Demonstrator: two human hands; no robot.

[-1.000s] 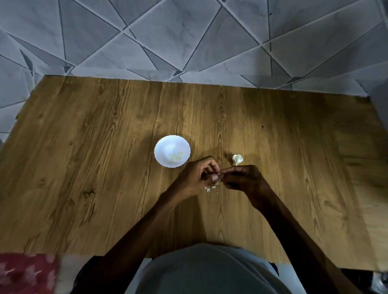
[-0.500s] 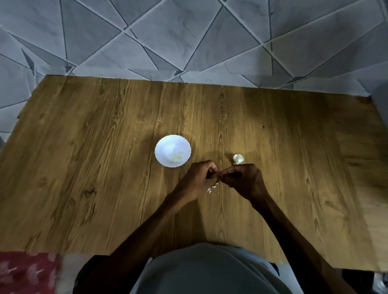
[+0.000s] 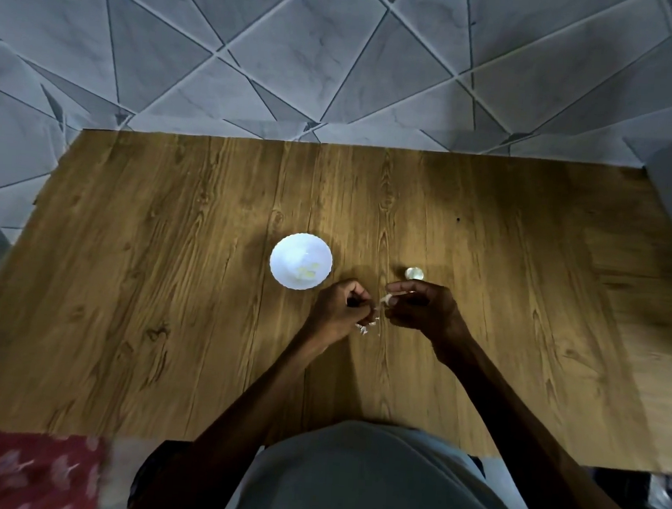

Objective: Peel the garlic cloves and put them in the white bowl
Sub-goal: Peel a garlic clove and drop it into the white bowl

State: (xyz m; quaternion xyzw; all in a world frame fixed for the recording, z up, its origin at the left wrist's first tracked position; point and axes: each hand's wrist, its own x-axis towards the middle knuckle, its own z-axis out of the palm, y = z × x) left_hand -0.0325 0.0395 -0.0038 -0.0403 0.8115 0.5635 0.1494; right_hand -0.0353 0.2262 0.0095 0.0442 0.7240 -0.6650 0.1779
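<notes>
a: hands, as you read them from here?
b: left hand (image 3: 340,310) curled tight, i judge round the clove, which is hidden in the fist. right hand (image 3: 425,312) pinches a pale strip of skin (image 3: 386,298). hands just apart, low over the table (image 3: 165,282).
a: bowl?
b: bowl (image 3: 283,246) just left of the left hand, peeled cloves (image 3: 308,273) inside. more garlic (image 3: 414,273) lies beyond the right hand, scraps (image 3: 365,329) under the left.
a: risks?
b: the strip may tear short and leave skin on. a slick clove could pop from the fist and roll. loose skin might ride into the bowl.
</notes>
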